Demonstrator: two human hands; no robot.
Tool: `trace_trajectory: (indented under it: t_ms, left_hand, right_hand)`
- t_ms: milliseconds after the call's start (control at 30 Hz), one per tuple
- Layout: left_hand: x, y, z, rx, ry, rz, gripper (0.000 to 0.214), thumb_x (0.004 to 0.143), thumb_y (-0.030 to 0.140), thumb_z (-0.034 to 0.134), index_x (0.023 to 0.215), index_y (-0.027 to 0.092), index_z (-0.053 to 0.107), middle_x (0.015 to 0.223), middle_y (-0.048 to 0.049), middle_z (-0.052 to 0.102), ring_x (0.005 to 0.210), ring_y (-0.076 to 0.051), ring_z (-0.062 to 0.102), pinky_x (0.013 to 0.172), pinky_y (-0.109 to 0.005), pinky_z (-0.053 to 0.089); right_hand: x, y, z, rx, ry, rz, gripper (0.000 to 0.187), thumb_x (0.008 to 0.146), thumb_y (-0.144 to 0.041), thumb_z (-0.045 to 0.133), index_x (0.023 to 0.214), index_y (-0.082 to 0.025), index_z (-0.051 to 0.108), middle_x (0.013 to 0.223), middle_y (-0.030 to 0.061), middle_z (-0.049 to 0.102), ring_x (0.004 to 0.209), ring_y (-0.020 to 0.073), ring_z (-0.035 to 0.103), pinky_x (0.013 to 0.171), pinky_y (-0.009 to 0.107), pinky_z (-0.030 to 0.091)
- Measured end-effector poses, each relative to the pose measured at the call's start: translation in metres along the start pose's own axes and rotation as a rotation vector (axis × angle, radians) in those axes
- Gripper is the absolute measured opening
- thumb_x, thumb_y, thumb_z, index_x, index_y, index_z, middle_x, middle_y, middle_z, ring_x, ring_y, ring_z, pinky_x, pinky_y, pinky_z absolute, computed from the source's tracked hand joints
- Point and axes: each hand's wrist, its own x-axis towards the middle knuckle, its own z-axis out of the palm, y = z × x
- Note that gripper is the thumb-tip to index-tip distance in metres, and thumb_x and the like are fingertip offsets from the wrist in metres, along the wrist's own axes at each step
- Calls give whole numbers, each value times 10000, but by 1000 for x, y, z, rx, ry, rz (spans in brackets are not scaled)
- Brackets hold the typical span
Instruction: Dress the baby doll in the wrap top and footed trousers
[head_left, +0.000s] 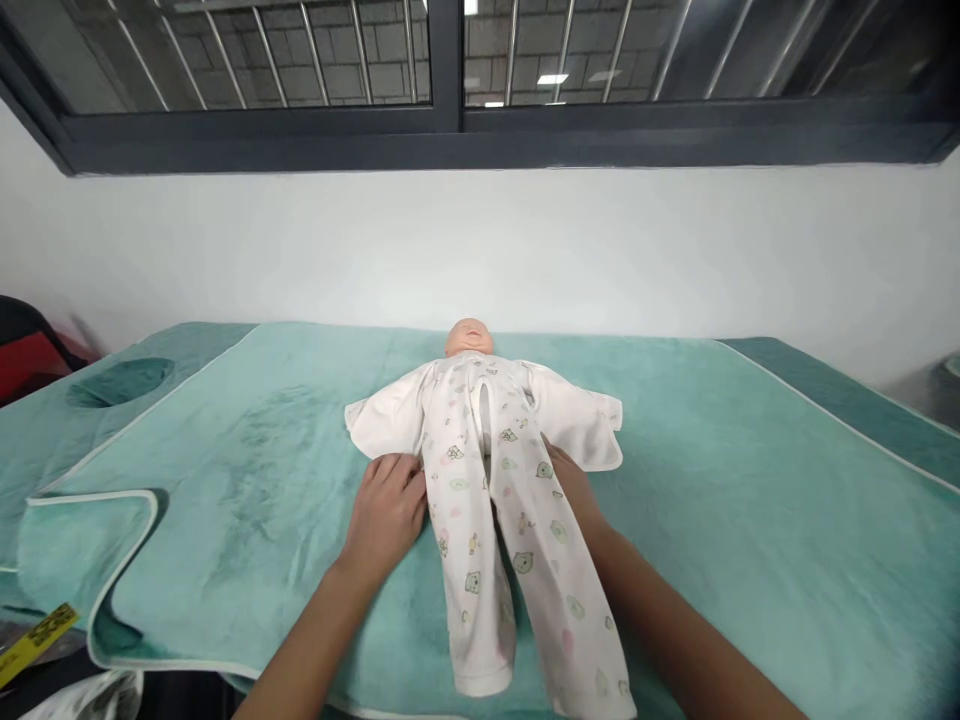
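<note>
A baby doll (469, 337) lies on its back, its head toward the wall. White sleeves (574, 410) spread out to both sides of it. Over its front lies a pair of white baby trousers (517, 520) with small green and pink prints, reaching from the neck down toward me; a slit opens at the crotch. At the trousers' left edge, my left hand (386, 505) is closed with bent fingers against the cloth. My right hand (574, 490) is at the opposite edge, its fingers mostly hidden behind the trousers.
A green blanket (247, 430) with pale piping covers the table, its front left corner folded. A red and black item (34, 350) stands at the far left. Yellow tape or a label (37, 645) shows at lower left. A white wall (480, 250) and barred window are behind.
</note>
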Motion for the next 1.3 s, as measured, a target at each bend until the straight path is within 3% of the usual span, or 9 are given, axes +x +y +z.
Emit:
trace_trajectory:
  t_ms: [333, 567, 733, 833, 967, 1033, 1167, 1233, 1300]
  left_hand:
    - [-5, -9, -6, -339, -164, -58, 225, 854, 94, 437, 795, 190, 631, 856, -48, 605, 846, -201, 506, 771, -345, 430]
    - [8, -68, 8, -83, 0, -783, 398, 853, 458, 490, 1029, 136, 642, 1061, -152, 600, 1034, -318, 528, 893, -444, 415]
    - [25, -70, 11, -399, -98, -909, 210, 806, 375, 530, 820, 183, 614, 867, -74, 661, 871, -259, 591, 802, -370, 425]
    - [48, -60, 0, -662, 54, -948, 185, 812, 365, 518, 820, 187, 565, 816, -33, 630, 779, -196, 575, 712, -297, 430]
    - [88, -26, -28, -973, 257, -846, 216, 851, 417, 500, 861, 202, 507, 787, 9, 566, 704, -140, 528, 627, -233, 410]
    - [99, -2, -46, -1045, 182, -621, 192, 884, 401, 469, 880, 211, 497, 917, -14, 607, 820, -157, 564, 726, -260, 451]
    - [87, 29, -72, -959, -323, -237, 214, 889, 394, 482, 787, 223, 559, 919, -31, 650, 865, -193, 594, 753, -307, 477]
    - [73, 28, -75, -1049, -435, -230, 211, 892, 386, 486, 803, 227, 592, 973, -31, 672, 886, -186, 616, 760, -300, 489]
    - [64, 21, -70, -1127, -365, -375, 219, 908, 384, 465, 848, 223, 601, 1011, -36, 674, 901, -178, 623, 760, -291, 491]
  right_hand:
    - [-41, 20, -43, -34, -165, -186, 451, 865, -55, 443, 1190, -283, 658, 1189, 32, 675, 1141, 211, 602, 1002, 410, 439]
    - [-30, 86, -57, -86, 98, 535, 372, 898, -417, 458, 1122, -174, 627, 1129, 113, 654, 997, 249, 623, 835, 380, 492]
    - [3, 98, -63, -130, -162, 760, 358, 807, -506, 535, 816, -164, 639, 845, 114, 669, 778, 260, 610, 662, 348, 443]
    - [29, 82, -74, 255, -195, 719, 297, 773, -445, 583, 812, -158, 647, 899, 109, 682, 842, 262, 621, 696, 336, 465]
    - [63, 34, -90, 806, -4, 595, 392, 845, -449, 514, 1095, -162, 608, 1045, 93, 676, 894, 236, 647, 719, 319, 513]
    - [70, 1, -93, 790, -62, 446, 403, 863, -453, 510, 1149, -183, 595, 1099, 89, 663, 963, 248, 640, 764, 347, 529]
    - [50, -47, -93, 418, -275, -27, 142, 886, -317, 526, 908, -233, 638, 1199, 53, 621, 1180, 248, 536, 923, 395, 494]
    - [34, -52, -92, 351, -317, -95, 118, 897, -289, 526, 833, -230, 606, 1254, 39, 593, 1208, 232, 515, 931, 374, 488]
    - [26, -46, -89, 401, -264, 8, 168, 927, -334, 495, 825, -227, 575, 1227, 35, 602, 1127, 206, 560, 858, 329, 507]
